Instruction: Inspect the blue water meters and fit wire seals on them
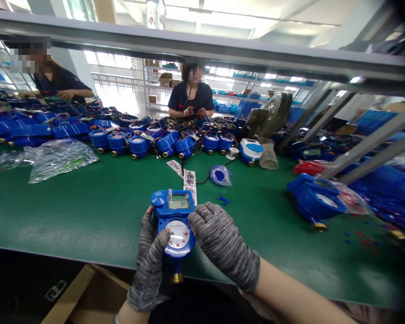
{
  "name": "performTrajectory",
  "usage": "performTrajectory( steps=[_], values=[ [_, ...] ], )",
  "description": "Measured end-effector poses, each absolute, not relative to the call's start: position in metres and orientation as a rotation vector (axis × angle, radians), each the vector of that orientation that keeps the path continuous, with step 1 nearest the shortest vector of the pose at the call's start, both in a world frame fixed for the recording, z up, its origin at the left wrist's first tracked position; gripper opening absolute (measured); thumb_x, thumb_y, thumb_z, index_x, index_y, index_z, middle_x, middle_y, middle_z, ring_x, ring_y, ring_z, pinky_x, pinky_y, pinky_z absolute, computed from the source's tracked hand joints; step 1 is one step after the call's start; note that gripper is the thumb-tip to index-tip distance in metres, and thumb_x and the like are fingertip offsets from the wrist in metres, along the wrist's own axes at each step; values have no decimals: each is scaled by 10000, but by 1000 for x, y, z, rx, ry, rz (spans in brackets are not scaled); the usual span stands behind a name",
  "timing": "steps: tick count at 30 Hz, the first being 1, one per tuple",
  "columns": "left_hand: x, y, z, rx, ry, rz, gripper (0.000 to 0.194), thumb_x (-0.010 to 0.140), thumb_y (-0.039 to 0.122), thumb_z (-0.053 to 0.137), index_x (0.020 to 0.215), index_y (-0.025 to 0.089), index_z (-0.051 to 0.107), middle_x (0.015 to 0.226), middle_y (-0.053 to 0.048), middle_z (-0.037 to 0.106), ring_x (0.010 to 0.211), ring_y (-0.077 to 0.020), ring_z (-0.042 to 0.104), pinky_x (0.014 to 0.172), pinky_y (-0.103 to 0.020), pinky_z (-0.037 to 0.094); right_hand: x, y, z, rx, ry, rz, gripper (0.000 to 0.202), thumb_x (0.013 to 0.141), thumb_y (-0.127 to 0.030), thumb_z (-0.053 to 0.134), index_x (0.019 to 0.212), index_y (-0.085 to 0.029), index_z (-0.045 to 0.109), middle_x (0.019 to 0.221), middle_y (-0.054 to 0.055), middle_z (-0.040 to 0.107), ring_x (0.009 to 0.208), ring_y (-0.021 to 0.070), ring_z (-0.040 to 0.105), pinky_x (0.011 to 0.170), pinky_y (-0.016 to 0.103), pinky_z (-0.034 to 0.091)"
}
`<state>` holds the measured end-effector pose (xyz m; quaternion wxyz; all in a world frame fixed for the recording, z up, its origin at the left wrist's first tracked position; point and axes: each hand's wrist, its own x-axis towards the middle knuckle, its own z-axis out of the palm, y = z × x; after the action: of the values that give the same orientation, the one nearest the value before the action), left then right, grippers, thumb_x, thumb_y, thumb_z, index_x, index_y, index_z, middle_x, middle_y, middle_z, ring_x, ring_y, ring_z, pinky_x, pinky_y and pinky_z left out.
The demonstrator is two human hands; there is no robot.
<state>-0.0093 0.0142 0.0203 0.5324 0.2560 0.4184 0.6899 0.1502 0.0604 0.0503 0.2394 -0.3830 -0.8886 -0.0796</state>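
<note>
A blue water meter (185, 251) with a white round dial and a small lit display (179, 202) is held up at the table's front edge, its brass fitting (177, 275) pointing down toward me. My left hand (147, 261), in a grey knitted glove with bare fingertips, grips the meter from the left, thumb on the dial's edge. On the other side my right hand (221, 240), gloved alike, is closed with its curled fingers against the meter's upper right side. Whatever its fingertips may hold is hidden. Printed paper labels (190, 180) lie just behind the meter.
Several blue meters (138, 145) with loose wires line the back of the green table (114, 211). Bags (64, 157) lie left; a small bag (220, 175) and blue bits (223, 199) lie centre. Another meter (317, 198) stands right. Two people sit opposite, beneath an overhead beam (202, 42).
</note>
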Motion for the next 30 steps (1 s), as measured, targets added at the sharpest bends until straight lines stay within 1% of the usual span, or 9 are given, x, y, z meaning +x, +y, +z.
performTrajectory(
  steps=[6,12,15,18,21,22,23,27,30],
  values=[
    [-11,15,17,616,1044,1626,664,772,380,722,1386,332,474,1397,-32,554,1201,-272,581,951,-339,516,157,55,54,-961,-2544,-350,155,946,-204,539,986,-194,688,1016,126,686,926,286,595,863,472,487],
    [-11,15,15,580,1041,1590,684,771,375,733,1399,348,464,1362,-43,575,1138,-286,616,957,-399,520,159,44,54,-875,-2600,-439,230,970,-260,491,1035,-142,678,1033,116,698,892,282,599,806,471,497],
    [-11,15,17,600,1070,1582,713,755,389,746,1405,341,459,1338,-46,591,1131,-290,619,968,-412,515,158,43,63,-905,-2590,-326,267,980,-282,466,991,-134,689,958,118,708,846,263,614,771,437,512],
    [-10,14,20,548,1115,1567,742,737,402,757,1410,345,451,1336,-44,593,1143,-303,613,982,-439,506,175,58,66,-923,-2487,-23,274,970,-320,490,1089,-154,673,1013,84,704,931,223,629,853,359,518],
    [-10,16,20,520,1158,1558,792,698,426,781,1412,335,451,1340,-59,591,1151,-329,604,966,-461,516,218,93,55,-1402,-2244,37,257,976,-231,481,1162,-168,646,1123,64,681,1028,175,620,927,268,481],
    [-10,17,19,523,1162,1552,813,684,436,789,1415,333,447,1336,-62,594,1150,-334,604,966,-466,515,235,106,48,-1690,-2138,-29,277,986,-182,436,1171,-162,641,1151,75,673,1042,174,618,940,264,469],
    [-11,18,16,528,1161,1547,831,670,445,797,1414,332,446,1326,-64,600,1145,-335,608,967,-469,514,250,119,41,-1806,-2100,-44,303,977,-139,422,1194,-126,635,1152,115,670,1053,199,617,936,287,469],
    [-15,25,4,534,1163,1565,895,600,456,833,1399,330,451,1272,-58,634,1110,-334,631,952,-469,529,288,150,16,-1938,-2182,16,249,914,-113,528,1082,-153,707,1075,114,691,984,215,640,873,272,478],
    [-19,33,-8,539,1181,1593,955,543,465,859,1394,318,454,1232,-62,652,1093,-345,638,939,-492,536,292,152,5,-1971,-2230,30,238,905,-112,534,1035,-162,728,1073,114,687,978,214,635,859,264,470]
  ],
)
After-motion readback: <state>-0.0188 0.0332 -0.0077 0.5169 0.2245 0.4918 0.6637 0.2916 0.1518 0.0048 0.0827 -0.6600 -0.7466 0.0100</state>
